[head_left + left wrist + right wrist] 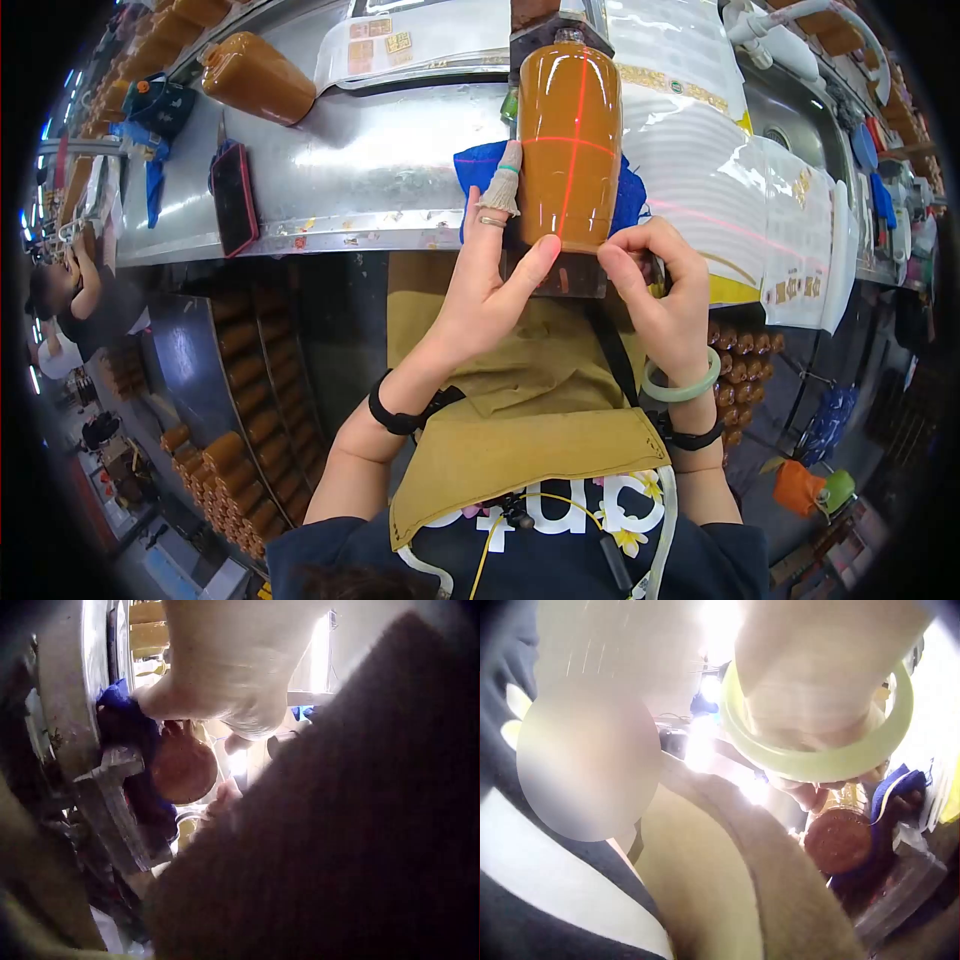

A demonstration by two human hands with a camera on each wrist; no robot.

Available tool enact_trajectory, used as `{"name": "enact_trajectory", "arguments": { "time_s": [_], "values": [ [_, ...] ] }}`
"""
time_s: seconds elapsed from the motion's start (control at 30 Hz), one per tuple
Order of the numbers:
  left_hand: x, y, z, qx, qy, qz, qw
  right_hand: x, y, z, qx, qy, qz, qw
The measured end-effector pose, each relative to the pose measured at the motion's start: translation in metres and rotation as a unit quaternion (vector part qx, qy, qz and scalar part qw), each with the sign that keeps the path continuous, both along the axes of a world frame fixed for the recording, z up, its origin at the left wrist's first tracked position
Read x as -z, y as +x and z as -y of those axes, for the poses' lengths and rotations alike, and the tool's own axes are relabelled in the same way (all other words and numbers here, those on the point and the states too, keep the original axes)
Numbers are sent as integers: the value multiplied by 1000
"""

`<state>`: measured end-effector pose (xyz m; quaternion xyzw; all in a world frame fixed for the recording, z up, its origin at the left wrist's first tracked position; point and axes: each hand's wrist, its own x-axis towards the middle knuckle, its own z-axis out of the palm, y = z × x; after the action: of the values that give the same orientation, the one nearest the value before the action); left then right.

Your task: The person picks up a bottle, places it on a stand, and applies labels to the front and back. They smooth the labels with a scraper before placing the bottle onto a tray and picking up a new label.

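A glossy brown glazed bottle (pixel 568 150) lies on its side, neck away from me, over a blue cloth (pixel 482 165) on a stand (pixel 570 275). Red laser lines cross on it. My left hand (pixel 490 280) rests along its left side, fingers extended and thumb against the base end. A cloth finger cover (pixel 502 182) wraps one fingertip. At the base's right corner is my right hand (pixel 668 290), fingers bent, thumb and index tips close together. I cannot tell whether they pinch anything. The bottle's round base (pixel 184 771) faces the left wrist view.
Another brown bottle (pixel 258 78) lies on the metal bench (pixel 400 160), beyond a phone (pixel 234 198). Printed sheets (pixel 690 180) cover the right side, near a sink (pixel 790 100). Racks of brown bottles (pixel 245 390) stand below left; a person (pixel 85 285) is farther off.
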<state>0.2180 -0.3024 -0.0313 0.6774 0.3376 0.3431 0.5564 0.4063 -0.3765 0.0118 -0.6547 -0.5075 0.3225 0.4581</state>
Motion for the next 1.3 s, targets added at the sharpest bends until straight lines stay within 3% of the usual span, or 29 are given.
{"name": "enact_trajectory", "arguments": {
  "time_s": [0.17,0.37,1.1,1.17,1.3],
  "values": [
    [3,1,3,-13,-76,63,995,9,2,-1,15,13,-5,1000],
    [9,3,4,-22,-27,44,998,11,0,-1,29,4,-10,1000],
    [5,6,5,-25,-5,18,1000,10,-4,-3,40,10,7,999],
    [1,9,6,-32,-48,67,996,10,-4,-3,43,11,21,999],
    [13,4,6,-65,-22,101,993,12,-6,-4,48,16,39,998]
  ]
}}
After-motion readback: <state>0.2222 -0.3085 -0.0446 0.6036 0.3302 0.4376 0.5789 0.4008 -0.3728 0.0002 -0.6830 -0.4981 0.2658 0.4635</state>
